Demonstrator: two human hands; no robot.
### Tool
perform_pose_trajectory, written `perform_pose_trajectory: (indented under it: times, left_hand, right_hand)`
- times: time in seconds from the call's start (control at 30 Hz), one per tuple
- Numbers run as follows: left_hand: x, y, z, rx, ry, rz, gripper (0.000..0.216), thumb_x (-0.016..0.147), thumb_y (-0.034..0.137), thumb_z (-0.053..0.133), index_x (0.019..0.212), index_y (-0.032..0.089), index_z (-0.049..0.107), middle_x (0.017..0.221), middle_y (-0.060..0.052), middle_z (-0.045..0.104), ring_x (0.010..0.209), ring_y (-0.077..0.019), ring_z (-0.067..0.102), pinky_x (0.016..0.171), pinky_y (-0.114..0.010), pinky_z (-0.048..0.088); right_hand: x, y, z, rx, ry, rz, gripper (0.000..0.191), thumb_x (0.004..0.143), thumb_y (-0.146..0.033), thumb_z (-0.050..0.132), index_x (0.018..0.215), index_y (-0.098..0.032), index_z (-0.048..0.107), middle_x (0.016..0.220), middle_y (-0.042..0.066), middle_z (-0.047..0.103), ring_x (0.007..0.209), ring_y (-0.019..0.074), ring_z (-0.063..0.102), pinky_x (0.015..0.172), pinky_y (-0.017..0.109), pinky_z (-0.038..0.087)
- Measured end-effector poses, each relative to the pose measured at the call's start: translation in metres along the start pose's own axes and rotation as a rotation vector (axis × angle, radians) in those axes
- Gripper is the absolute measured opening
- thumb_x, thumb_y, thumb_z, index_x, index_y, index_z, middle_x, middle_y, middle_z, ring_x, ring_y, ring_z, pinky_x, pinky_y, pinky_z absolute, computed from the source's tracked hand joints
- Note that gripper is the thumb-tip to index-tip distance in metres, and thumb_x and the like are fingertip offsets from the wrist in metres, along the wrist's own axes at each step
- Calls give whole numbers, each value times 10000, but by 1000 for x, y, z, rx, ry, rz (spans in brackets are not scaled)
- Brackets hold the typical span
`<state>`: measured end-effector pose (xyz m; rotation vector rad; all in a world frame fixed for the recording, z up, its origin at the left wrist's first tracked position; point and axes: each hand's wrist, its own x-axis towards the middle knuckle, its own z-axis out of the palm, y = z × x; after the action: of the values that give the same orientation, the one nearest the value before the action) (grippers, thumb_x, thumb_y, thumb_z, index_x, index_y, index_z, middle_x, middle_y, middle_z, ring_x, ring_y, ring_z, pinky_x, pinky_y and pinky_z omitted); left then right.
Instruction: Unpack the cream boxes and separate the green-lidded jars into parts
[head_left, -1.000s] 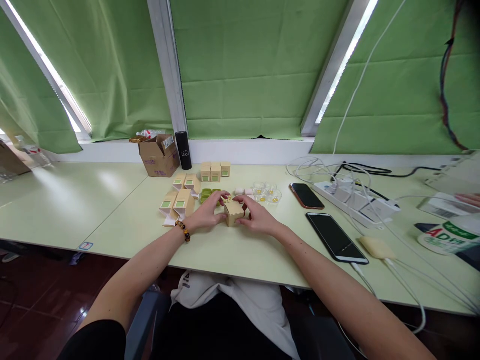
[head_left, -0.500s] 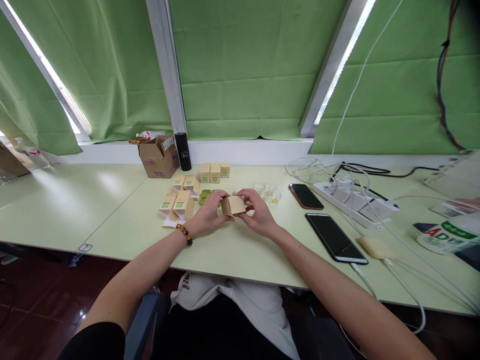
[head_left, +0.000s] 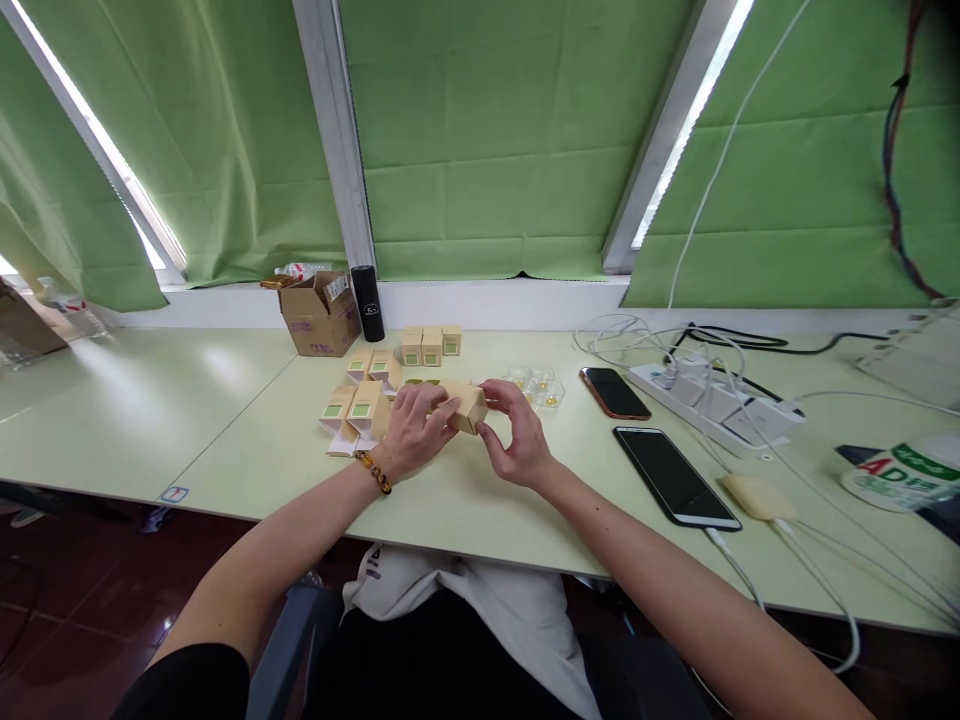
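A small tan cardboard box (head_left: 469, 405) is held above the table between both hands. My left hand (head_left: 416, 425) wraps round its left side, and a beaded bracelet (head_left: 373, 471) circles that wrist. At the box's right end, my right hand (head_left: 519, 435) grips it with fingers on top and thumb below. Green items (head_left: 422, 382) show partly behind the left hand. Clear plastic cups with yellow contents (head_left: 541, 388) lie beyond the right hand. Left of the hands stand several open small boxes (head_left: 366, 408) with green labels. Farther back are three closed small boxes (head_left: 431, 346).
A larger carton (head_left: 321, 318) and a black cylindrical bottle (head_left: 367, 304) stand at the back left. Two phones (head_left: 675, 478) lie on the right. Behind them sits a white power strip (head_left: 712, 408) with tangled cables. A white and green container (head_left: 900, 475) is at the far right.
The held box has turned, so its closed side faces right where an open flap showed at its left. My left hand has rolled over it, with its back now upward.
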<state>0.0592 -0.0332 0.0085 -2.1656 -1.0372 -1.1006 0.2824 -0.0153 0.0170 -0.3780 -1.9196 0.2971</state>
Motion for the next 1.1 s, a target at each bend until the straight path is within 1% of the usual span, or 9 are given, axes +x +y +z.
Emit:
perform_pose_trajectory:
  times: [0.13, 0.33, 0.4, 0.53, 0.7, 0.87, 0.97, 1.03, 1.1]
  left_hand:
    - [-2, 1, 2, 48, -11, 25, 301, 954, 224, 670, 1227, 298, 566, 1163, -101, 654, 1132, -299, 638, 929, -489, 467]
    - [-2, 2, 2, -12, -124, -53, 240, 965, 241, 635, 1196, 286, 587, 1172, -121, 661, 1124, -315, 652, 937, -522, 467]
    - [-1, 3, 2, 23, -131, -23, 253, 961, 221, 624, 1203, 282, 578, 1167, -116, 656, 1120, -305, 656, 935, -521, 486]
    - [1, 6, 3, 106, -90, 80, 272, 971, 171, 582, 1223, 263, 539, 1160, -115, 645, 1107, -288, 659, 906, -502, 533]
    - [6, 12, 2, 86, -104, 65, 343, 970, 168, 586, 1290, 237, 485, 1231, -143, 613, 1173, -314, 637, 945, -533, 564]
    - [9, 19, -1, 32, -136, 30, 446, 958, 180, 627, 1356, 221, 428, 1261, -166, 605, 1172, -328, 642, 930, -522, 587]
    - [9, 20, -1, -26, -148, -16, 496, 954, 170, 627, 1387, 227, 391, 1277, -170, 601, 1202, -325, 642, 939, -513, 593]
    - [8, 20, 1, -77, -149, -47, 530, 957, 221, 662, 1398, 226, 369, 1289, -173, 595, 1224, -329, 637, 942, -509, 597]
    - [7, 19, 3, -129, -156, -71, 575, 953, 302, 707, 1399, 222, 353, 1293, -174, 592, 1224, -335, 637, 922, -502, 604]
  right_hand:
    - [0, 0, 1, -43, -40, -28, 607, 962, -207, 578, 1518, -294, 353, 1385, 162, 543, 1269, 328, 599, 1007, 548, 623]
    - [-2, 1, 4, -126, -74, -3, 643, 953, -197, 576, 1526, -290, 298, 1411, 172, 538, 1262, 332, 615, 965, 535, 635]
    - [-4, 1, 6, -142, -82, -4, 666, 943, -184, 580, 1525, -285, 272, 1415, 179, 530, 1268, 335, 616, 949, 532, 640]
    - [-7, 4, 11, -164, -80, -22, 690, 920, -138, 575, 1508, -270, 240, 1431, 200, 489, 1348, 347, 570, 961, 541, 636]
    - [-8, 8, 14, -151, -65, 56, 715, 902, -133, 580, 1487, -285, 198, 1442, 191, 501, 1216, 306, 659, 936, 524, 641]
    - [-7, 6, 11, -173, -75, 143, 609, 928, -143, 536, 1434, -266, 219, 1379, 194, 584, 1072, 282, 723, 858, 491, 642]
    - [-4, 4, 7, -169, -68, 176, 528, 971, -150, 486, 1416, -270, 228, 1351, 189, 628, 1164, 298, 713, 887, 486, 629]
    - [-2, 4, 4, -153, -27, 189, 465, 1006, -180, 464, 1404, -279, 244, 1347, 184, 641, 1208, 298, 702, 893, 475, 628]
    - [0, 4, 1, -119, 43, 191, 393, 1037, -229, 450, 1385, -276, 274, 1359, 190, 625, 1172, 289, 718, 833, 443, 639]
